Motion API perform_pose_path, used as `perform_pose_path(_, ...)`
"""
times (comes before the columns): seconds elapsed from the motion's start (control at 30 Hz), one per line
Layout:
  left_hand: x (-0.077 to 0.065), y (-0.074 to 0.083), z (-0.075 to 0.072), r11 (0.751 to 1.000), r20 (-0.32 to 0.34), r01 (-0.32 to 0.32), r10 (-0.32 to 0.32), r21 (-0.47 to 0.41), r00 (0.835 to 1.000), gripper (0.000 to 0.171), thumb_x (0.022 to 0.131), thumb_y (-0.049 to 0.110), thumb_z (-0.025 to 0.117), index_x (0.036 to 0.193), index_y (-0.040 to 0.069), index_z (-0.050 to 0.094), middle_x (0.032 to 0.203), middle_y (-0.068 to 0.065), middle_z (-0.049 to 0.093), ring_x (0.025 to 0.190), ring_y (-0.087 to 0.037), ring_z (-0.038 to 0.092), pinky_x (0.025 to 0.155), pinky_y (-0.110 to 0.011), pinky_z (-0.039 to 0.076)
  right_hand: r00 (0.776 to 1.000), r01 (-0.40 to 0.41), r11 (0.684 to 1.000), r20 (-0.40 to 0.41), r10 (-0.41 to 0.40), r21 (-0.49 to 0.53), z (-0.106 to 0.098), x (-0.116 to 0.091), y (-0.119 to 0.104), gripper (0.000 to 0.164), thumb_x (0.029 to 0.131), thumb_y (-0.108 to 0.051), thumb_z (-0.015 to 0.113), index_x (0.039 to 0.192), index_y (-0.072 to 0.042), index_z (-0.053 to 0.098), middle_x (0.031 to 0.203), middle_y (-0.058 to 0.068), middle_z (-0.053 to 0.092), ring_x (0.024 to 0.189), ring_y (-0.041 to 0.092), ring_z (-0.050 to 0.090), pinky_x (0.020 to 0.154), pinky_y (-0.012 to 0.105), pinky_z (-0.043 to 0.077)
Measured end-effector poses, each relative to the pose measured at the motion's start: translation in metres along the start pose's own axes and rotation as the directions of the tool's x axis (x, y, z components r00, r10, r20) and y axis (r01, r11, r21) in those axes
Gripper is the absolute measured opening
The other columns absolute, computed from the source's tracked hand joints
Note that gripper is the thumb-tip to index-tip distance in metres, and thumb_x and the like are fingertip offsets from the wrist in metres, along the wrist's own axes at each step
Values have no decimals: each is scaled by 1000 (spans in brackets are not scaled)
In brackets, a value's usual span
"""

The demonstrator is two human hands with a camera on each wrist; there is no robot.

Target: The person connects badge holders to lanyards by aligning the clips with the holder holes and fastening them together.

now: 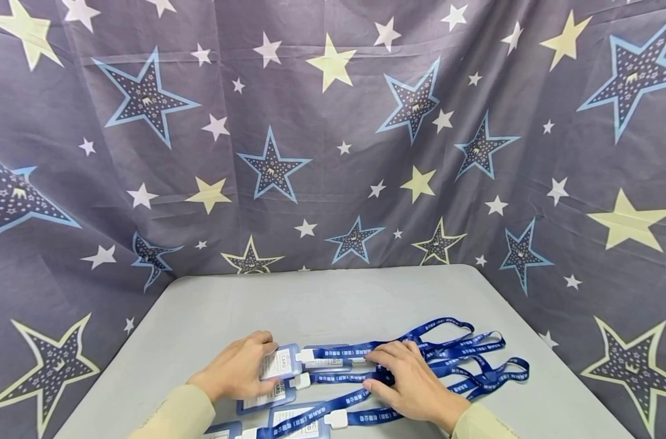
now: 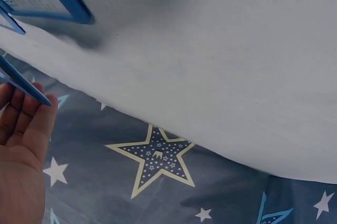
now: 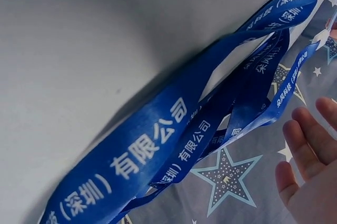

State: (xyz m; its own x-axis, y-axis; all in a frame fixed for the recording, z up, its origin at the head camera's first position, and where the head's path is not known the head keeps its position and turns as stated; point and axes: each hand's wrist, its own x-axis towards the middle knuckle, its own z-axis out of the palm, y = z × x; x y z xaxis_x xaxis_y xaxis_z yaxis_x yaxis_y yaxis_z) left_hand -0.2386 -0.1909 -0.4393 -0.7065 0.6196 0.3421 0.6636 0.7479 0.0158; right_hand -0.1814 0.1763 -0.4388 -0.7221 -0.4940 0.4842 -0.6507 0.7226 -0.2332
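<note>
Blue-framed ID card holders on blue printed lanyards lie in rows near the table's front. In the head view my left hand (image 1: pixel 236 371) pinches the left end of one ID card holder (image 1: pixel 282 361), its thumb near the front and its fingers behind. In the left wrist view that hand's fingers lie against a blue-edged holder (image 2: pixel 21 81). Just below it is another card holder (image 1: pixel 264 400). My right hand (image 1: pixel 415 381) is over the blue lanyards (image 1: pixel 338 352), palm down. In the right wrist view its fingers (image 3: pixel 305 139) are loosely bent beside a lanyard (image 3: pixel 287 89), with no grip visible.
More card holders lie at the front, one (image 1: pixel 311 412) near the middle and one (image 1: pixel 221 431) cut off by the frame. Looped lanyard ends (image 1: pixel 511 370) spread to the right. A grey table (image 1: pixel 333 299) carries everything; a star-patterned cloth (image 1: pixel 322 122) hangs behind and beside it.
</note>
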Motion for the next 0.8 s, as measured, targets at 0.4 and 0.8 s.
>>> perform_pose_path(0.4, 1, -8, 3, 1000, -2, 14, -14, 20, 1000, 63, 66, 48, 76, 111, 5, 67, 104, -1, 58, 93, -16, 56, 84, -37, 52, 1000, 25, 999, -18, -25, -29, 0, -2, 2, 44, 87, -54, 59, 118, -24, 65, 118, -9, 61, 111, 8, 51, 97, 42, 33)
perform_pose_path(0.8, 3, -21, 4, 999, 22, 22, -23, 36, 999, 63, 70, 44, 75, 114, 0, 64, 109, -8, 58, 101, -23, 57, 91, -40, 49, 998, 47, 998, -38, -48, -39, 0, -2, 3, 41, 86, -48, 64, 119, -24, 65, 115, -11, 62, 108, 6, 51, 95, 41, 34)
